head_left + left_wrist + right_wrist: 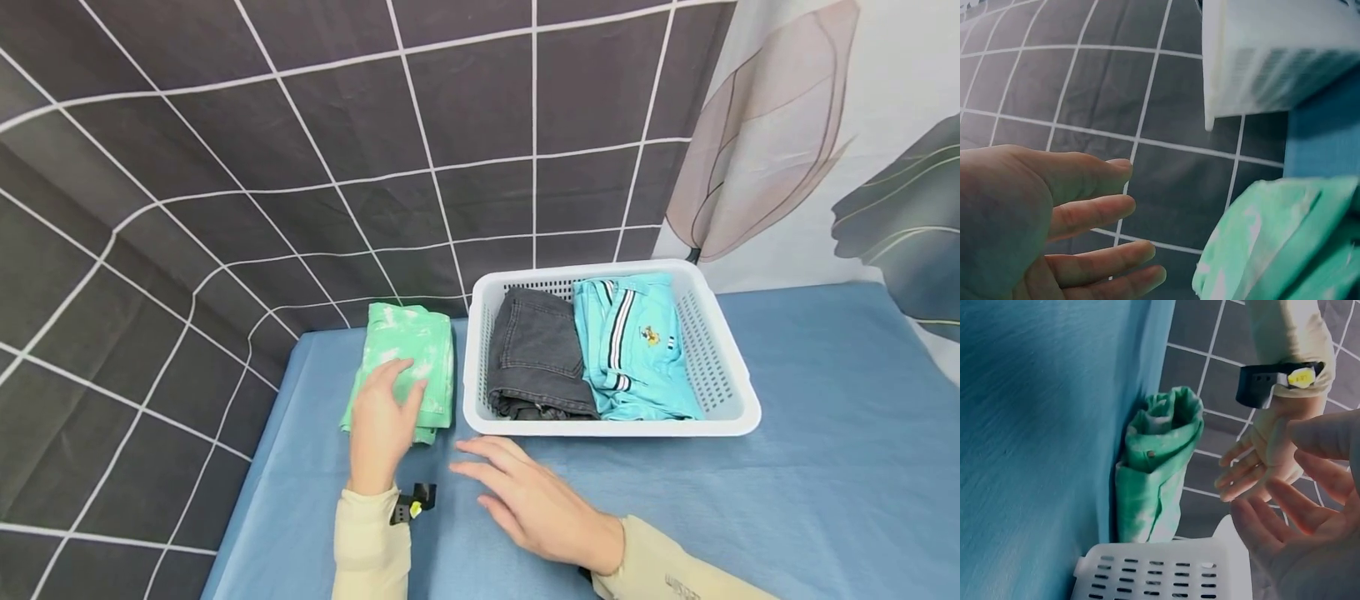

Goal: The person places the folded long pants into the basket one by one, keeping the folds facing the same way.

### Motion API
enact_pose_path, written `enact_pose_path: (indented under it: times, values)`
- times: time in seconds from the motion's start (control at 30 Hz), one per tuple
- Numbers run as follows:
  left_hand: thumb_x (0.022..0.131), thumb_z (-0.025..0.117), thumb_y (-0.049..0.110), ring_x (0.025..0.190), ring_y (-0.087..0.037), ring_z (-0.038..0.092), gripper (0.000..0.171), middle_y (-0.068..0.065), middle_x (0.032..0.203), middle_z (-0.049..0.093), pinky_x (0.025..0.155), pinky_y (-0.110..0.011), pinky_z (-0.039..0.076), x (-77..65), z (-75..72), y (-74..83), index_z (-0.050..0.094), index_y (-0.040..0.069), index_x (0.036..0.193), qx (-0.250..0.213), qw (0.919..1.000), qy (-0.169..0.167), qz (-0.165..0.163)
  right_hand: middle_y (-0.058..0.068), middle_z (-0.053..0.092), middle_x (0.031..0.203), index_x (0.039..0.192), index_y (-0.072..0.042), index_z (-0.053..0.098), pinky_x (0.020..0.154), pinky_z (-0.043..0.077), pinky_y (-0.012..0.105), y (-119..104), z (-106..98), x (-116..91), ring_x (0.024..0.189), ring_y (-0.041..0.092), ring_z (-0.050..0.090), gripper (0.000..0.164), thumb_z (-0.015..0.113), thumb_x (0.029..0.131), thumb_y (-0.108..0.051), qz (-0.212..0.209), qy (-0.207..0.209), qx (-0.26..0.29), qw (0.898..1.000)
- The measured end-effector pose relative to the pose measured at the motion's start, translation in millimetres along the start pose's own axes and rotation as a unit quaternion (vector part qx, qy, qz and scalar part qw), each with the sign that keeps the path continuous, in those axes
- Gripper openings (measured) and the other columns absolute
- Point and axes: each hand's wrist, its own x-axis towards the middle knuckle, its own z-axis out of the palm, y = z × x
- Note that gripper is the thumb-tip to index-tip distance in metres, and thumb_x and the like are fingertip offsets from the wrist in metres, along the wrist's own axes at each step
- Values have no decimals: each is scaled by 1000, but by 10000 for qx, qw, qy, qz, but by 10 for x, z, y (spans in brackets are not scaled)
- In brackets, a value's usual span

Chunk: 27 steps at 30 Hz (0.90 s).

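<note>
A folded green and white tie-dye garment (427, 358) lies on the blue cloth, left of the basket. My left hand (381, 421) hovers over its near part, fingers relaxed and holding nothing; the left wrist view shows a gap between the fingers and the garment (1285, 237). In front of the basket's near left corner, my right hand (528, 500) is held with fingers spread and nothing in them. Inside the white plastic basket (611, 428) are folded dark grey jeans (542, 346) and, to their right, a folded turquoise garment (637, 350) with striped trim and a small emblem.
The blue cloth (825, 417) covers the surface under everything. A dark curtain with a white grid (480, 108) hangs behind and along the left side. At the back right hangs a pale leaf-print curtain (787, 142).
</note>
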Motion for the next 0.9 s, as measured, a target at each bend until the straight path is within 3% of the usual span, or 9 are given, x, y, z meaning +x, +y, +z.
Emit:
enact_pose_path:
  times: [0.17, 0.4, 0.67, 0.9]
  values:
    - [91, 74, 17, 119, -41, 60, 35, -22, 127, 65, 100, -55, 47, 106, -32, -77, 70, 0, 122, 202, 9998, 24, 37, -1, 38, 155, 142, -16, 54, 101, 48, 33, -19, 22, 26, 142, 15, 37, 50, 67, 95, -8, 151, -276, 152, 9994]
    - [91, 74, 15, 119, -41, 59, 35, -22, 126, 65, 100, -54, 46, 252, -67, -180, 69, 0, 122, 310, 9994, -74, 102, 4, 36, 156, 144, -15, 51, 105, 45, 38, -34, 70, 99, 142, 22, 37, 53, 68, 95, -12, 266, -285, 137, 9991]
    - [92, 72, 17, 116, -43, 60, 36, -24, 126, 63, 99, -54, 46, 416, -72, -351, 68, -1, 124, 495, 9980, -296, 264, 9, 36, 157, 146, -14, 49, 108, 43, 41, -70, 130, 207, 143, 25, 36, 54, 68, 96, -16, 753, -507, 230, 9956]
    - [94, 70, 18, 119, -43, 58, 39, -24, 129, 62, 101, -55, 45, 555, -75, -500, 66, -1, 128, 673, 9953, -640, 274, 18, 33, 157, 149, -11, 45, 110, 42, 44, -71, 245, 306, 145, 30, 33, 60, 71, 95, -16, 931, -592, 209, 9937]
